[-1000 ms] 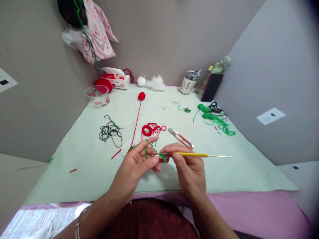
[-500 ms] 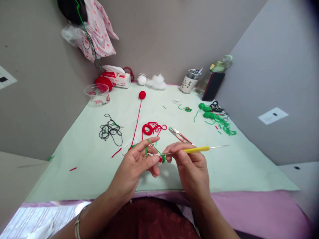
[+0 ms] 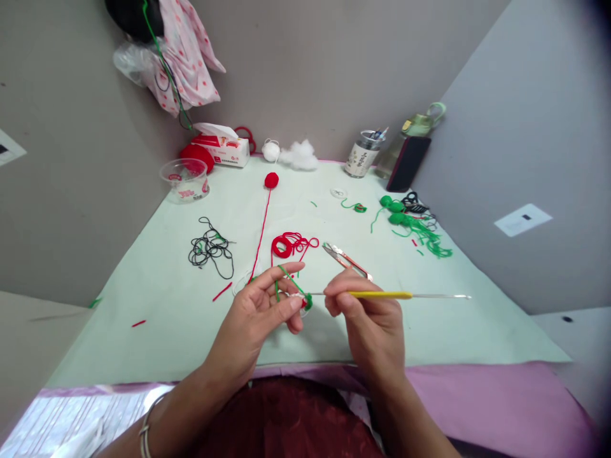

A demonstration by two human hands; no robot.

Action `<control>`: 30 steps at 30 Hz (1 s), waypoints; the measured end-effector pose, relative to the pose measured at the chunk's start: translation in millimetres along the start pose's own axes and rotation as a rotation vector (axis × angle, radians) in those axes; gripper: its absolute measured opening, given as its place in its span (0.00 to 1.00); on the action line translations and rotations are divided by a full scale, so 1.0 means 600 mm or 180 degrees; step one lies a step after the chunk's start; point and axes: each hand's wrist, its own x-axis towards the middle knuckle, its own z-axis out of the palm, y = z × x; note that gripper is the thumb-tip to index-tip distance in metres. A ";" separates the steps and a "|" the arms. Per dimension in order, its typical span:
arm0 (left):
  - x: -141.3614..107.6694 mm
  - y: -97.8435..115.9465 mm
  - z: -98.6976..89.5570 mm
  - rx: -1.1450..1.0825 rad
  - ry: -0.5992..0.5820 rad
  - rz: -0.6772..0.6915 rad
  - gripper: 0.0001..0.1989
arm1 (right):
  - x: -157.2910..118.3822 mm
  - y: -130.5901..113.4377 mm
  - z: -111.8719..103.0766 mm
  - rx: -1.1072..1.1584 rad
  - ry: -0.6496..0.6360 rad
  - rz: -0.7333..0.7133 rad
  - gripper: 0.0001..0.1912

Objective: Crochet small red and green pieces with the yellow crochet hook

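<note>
Between thumb and fingers, my left hand (image 3: 265,305) pinches a small crochet piece (image 3: 306,301) of green, red and white yarn. A strand of green yarn (image 3: 289,275) runs over its raised index finger down to the piece. My right hand (image 3: 370,312) grips a crochet hook (image 3: 382,295) by its yellow handle. The hook's left metal end reaches the green edge of the piece; whether it sits inside a loop I cannot tell. Its other metal end points right. Just beyond my hands lie a coil of red yarn (image 3: 282,245) and thread snips (image 3: 347,259) with orange handles.
Tangled black cord (image 3: 210,249) lies left, near a clear plastic tub (image 3: 185,181). A red yarn ball (image 3: 272,180), white stuffing (image 3: 300,155) and a tissue box (image 3: 228,151) are farther back. Green yarn pieces (image 3: 424,235), a phone (image 3: 409,164) and a pen holder (image 3: 363,154) stand or lie right.
My right hand has drawn the crochet hook to the right, away from my left hand, and more of its left shaft shows. My left hand keeps its pinch on the piece.
</note>
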 end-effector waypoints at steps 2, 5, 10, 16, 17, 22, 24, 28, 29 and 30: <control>0.000 0.001 0.001 -0.0001 -0.0003 -0.0019 0.20 | 0.003 0.001 -0.002 0.0233 -0.0104 0.0134 0.10; 0.001 0.000 0.003 -0.0011 -0.0021 -0.0057 0.21 | 0.004 -0.002 -0.002 0.0481 -0.0277 0.0157 0.13; 0.002 -0.004 0.005 -0.0023 0.0008 -0.0056 0.19 | -0.005 -0.007 0.009 -0.0580 -0.0079 -0.0175 0.08; 0.003 0.001 0.005 -0.0139 0.0031 -0.0165 0.21 | -0.008 0.005 0.011 -0.0071 -0.0019 -0.0153 0.10; 0.003 0.003 0.005 -0.0156 0.0004 -0.0205 0.22 | -0.007 0.007 0.010 0.0175 0.0004 0.0001 0.09; 0.002 0.008 0.004 -0.0141 -0.0035 -0.0259 0.23 | -0.002 0.008 0.007 0.0708 0.0067 0.0294 0.10; 0.001 0.006 0.002 -0.0075 0.0021 -0.0207 0.22 | -0.005 0.005 0.007 0.0544 0.0049 0.0196 0.11; 0.001 -0.001 0.000 0.0037 0.0104 -0.0044 0.21 | -0.017 -0.003 0.005 -0.0192 -0.0074 -0.0222 0.12; 0.002 -0.003 -0.001 0.0065 0.0131 -0.0005 0.21 | -0.019 -0.005 0.005 -0.0378 -0.0134 -0.0368 0.12; 0.002 -0.004 -0.001 0.0098 0.0157 0.0029 0.21 | -0.021 -0.006 0.005 -0.0538 -0.0194 -0.0529 0.13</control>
